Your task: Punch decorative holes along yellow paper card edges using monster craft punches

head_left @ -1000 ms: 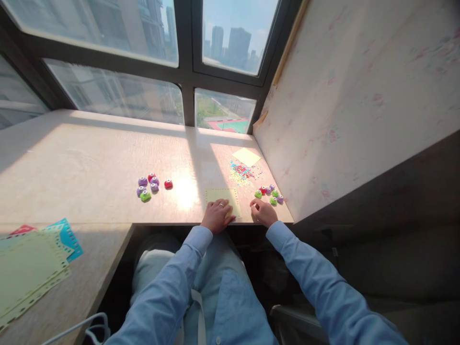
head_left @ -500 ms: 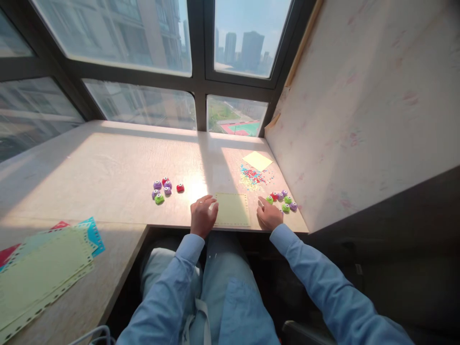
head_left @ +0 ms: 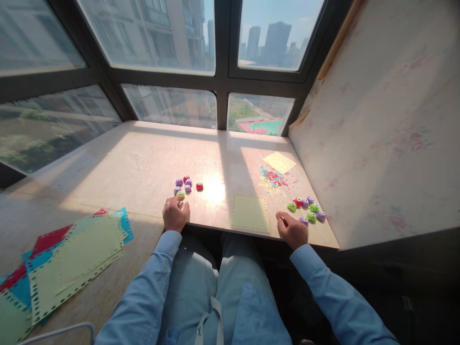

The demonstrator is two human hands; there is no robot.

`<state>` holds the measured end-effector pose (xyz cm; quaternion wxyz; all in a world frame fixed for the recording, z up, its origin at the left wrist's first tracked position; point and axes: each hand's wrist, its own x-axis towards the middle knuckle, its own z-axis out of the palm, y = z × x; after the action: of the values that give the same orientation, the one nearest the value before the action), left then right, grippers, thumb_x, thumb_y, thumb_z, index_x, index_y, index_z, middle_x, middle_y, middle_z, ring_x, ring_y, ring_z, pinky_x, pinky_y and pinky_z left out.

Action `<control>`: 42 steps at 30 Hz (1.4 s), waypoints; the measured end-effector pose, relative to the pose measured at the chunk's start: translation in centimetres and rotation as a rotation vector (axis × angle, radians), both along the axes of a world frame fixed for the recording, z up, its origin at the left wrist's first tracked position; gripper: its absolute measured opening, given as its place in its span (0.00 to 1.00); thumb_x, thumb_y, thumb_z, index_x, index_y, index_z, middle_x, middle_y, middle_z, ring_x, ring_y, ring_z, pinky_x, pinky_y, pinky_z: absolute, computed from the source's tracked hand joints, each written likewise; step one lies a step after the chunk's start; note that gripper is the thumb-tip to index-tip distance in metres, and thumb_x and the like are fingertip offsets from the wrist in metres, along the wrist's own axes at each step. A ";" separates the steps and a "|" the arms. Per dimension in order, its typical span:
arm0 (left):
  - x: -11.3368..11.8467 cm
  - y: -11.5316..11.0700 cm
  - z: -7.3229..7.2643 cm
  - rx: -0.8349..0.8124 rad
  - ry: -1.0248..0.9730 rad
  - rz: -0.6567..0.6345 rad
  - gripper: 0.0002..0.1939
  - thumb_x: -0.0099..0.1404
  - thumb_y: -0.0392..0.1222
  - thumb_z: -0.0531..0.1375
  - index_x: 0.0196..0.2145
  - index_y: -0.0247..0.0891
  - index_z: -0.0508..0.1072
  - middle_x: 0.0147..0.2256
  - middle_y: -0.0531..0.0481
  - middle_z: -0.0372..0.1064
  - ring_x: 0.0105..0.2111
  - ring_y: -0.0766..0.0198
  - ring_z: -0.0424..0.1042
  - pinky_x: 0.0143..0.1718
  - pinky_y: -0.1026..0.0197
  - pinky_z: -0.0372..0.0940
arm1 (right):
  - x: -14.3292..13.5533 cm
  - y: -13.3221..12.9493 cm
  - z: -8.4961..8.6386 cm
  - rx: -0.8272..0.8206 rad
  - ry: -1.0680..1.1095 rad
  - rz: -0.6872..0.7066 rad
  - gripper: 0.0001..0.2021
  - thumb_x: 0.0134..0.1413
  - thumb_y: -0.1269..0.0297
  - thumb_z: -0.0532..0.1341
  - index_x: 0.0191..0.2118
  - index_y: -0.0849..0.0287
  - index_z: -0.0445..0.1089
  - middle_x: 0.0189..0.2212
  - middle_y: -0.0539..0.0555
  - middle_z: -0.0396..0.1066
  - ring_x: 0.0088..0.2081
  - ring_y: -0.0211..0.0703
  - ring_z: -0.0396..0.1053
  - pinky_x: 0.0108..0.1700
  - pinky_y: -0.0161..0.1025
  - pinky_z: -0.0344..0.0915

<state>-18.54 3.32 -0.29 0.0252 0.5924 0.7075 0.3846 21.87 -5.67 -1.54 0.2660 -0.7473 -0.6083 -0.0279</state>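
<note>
A pale green sheet with punched edges lies flat near the table's front edge, between my hands and touched by neither. My left hand rests at the front edge, its fingers reaching the green punch of the left cluster of small purple, red and green punches. Whether it grips that punch I cannot tell. My right hand rests loosely curled on the table just left of the right cluster of punches, holding nothing I can see.
Coloured paper confetti and a yellow sheet lie at the far right by the wall panel. A stack of green, blue and red punched sheets sits on the lower table at left. Windows run along the back.
My left hand left the green sheet and moved left to the left punch cluster. My right hand stayed beside the right cluster. The view turned left.
</note>
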 end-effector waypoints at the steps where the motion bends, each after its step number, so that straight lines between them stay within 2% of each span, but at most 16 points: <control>1: 0.0 0.1 0.0 -0.010 -0.012 -0.001 0.14 0.58 0.43 0.60 0.42 0.36 0.72 0.41 0.41 0.71 0.36 0.54 0.72 0.47 0.49 0.67 | -0.1 0.0 0.1 -0.001 0.001 -0.006 0.17 0.58 0.59 0.54 0.42 0.56 0.79 0.29 0.55 0.77 0.29 0.39 0.69 0.33 0.32 0.52; 6: 0.0 0.9 0.4 -0.014 -0.091 0.050 0.23 0.57 0.44 0.62 0.50 0.36 0.67 0.43 0.40 0.69 0.41 0.53 0.73 0.44 0.51 0.69 | -0.2 -0.1 -0.1 0.002 0.004 -0.041 0.18 0.58 0.57 0.54 0.41 0.57 0.79 0.31 0.56 0.77 0.29 0.40 0.68 0.33 0.33 0.51; 8: -0.2 1.3 0.5 -0.013 -0.099 0.084 0.23 0.57 0.44 0.63 0.50 0.36 0.68 0.45 0.39 0.68 0.44 0.52 0.72 0.44 0.52 0.69 | -0.1 -0.1 -0.2 0.006 0.004 -0.041 0.18 0.58 0.56 0.54 0.42 0.57 0.79 0.31 0.56 0.77 0.29 0.39 0.68 0.33 0.33 0.51; 11: -0.6 1.6 0.6 -0.050 -0.069 0.099 0.19 0.58 0.46 0.63 0.46 0.37 0.70 0.45 0.40 0.68 0.43 0.52 0.72 0.44 0.52 0.69 | -0.1 -0.1 -0.4 0.004 0.001 -0.046 0.18 0.58 0.56 0.54 0.42 0.56 0.79 0.32 0.55 0.77 0.29 0.39 0.68 0.34 0.32 0.51; 14: -0.8 1.8 0.6 -0.070 -0.040 0.070 0.11 0.59 0.45 0.62 0.39 0.38 0.72 0.42 0.42 0.69 0.41 0.53 0.72 0.43 0.53 0.68 | -0.1 -0.1 -0.5 -0.001 -0.002 -0.051 0.17 0.58 0.57 0.54 0.42 0.55 0.79 0.33 0.54 0.77 0.29 0.38 0.68 0.34 0.32 0.51; 18: -0.8 1.8 0.3 -0.060 -0.014 0.017 0.07 0.59 0.44 0.61 0.31 0.39 0.68 0.38 0.44 0.72 0.40 0.53 0.73 0.42 0.54 0.67 | -0.1 -0.1 -0.4 0.001 0.012 -0.054 0.17 0.57 0.57 0.55 0.42 0.56 0.79 0.33 0.55 0.77 0.29 0.38 0.68 0.34 0.32 0.50; 23: -0.2 1.7 0.6 -0.079 -0.073 -0.020 0.11 0.57 0.44 0.62 0.37 0.40 0.67 0.39 0.46 0.74 0.35 0.56 0.74 0.40 0.55 0.67 | -0.2 -0.1 -0.2 -0.004 0.026 -0.065 0.16 0.56 0.59 0.55 0.41 0.56 0.79 0.32 0.56 0.77 0.29 0.39 0.68 0.34 0.32 0.51; 29: 0.3 1.6 1.3 -0.089 -0.195 -0.032 0.17 0.58 0.46 0.63 0.41 0.41 0.63 0.39 0.48 0.74 0.37 0.57 0.76 0.37 0.59 0.67 | -0.5 -0.2 0.1 -0.003 0.031 -0.064 0.17 0.55 0.60 0.54 0.41 0.56 0.79 0.32 0.56 0.77 0.30 0.39 0.68 0.34 0.32 0.51; 32: 0.3 1.5 1.5 -0.091 -0.210 -0.064 0.18 0.57 0.45 0.63 0.42 0.40 0.62 0.37 0.49 0.72 0.34 0.59 0.76 0.36 0.59 0.67 | -0.5 -0.2 0.1 -0.003 0.032 -0.063 0.16 0.56 0.60 0.54 0.41 0.56 0.79 0.32 0.56 0.77 0.30 0.39 0.68 0.34 0.33 0.51; 36: 1.2 0.6 1.6 -0.117 -0.239 -0.214 0.18 0.56 0.45 0.63 0.42 0.39 0.64 0.36 0.50 0.71 0.27 0.64 0.71 0.32 0.60 0.67 | -0.5 -0.2 0.2 -0.015 0.042 -0.072 0.16 0.57 0.60 0.55 0.41 0.55 0.79 0.32 0.55 0.77 0.31 0.39 0.69 0.34 0.32 0.51; 39: 3.0 -0.6 1.6 -0.167 -0.226 -0.417 0.18 0.58 0.45 0.61 0.45 0.38 0.67 0.37 0.49 0.71 0.30 0.64 0.71 0.32 0.61 0.68 | -0.6 -0.2 0.4 -0.023 0.076 -0.084 0.16 0.56 0.59 0.55 0.41 0.56 0.79 0.32 0.55 0.77 0.31 0.40 0.70 0.35 0.33 0.53; 42: 5.0 -2.0 1.4 -0.185 -0.166 -0.561 0.15 0.61 0.43 0.60 0.46 0.39 0.69 0.37 0.48 0.72 0.34 0.63 0.71 0.35 0.59 0.69 | -0.8 -0.3 0.6 -0.029 0.151 -0.107 0.17 0.55 0.56 0.56 0.41 0.57 0.79 0.30 0.56 0.76 0.31 0.41 0.69 0.35 0.33 0.55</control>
<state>-13.50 1.34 1.14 0.2419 0.7262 0.5439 0.3439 21.11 -6.00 -0.92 0.2981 -0.7825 -0.5462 0.0231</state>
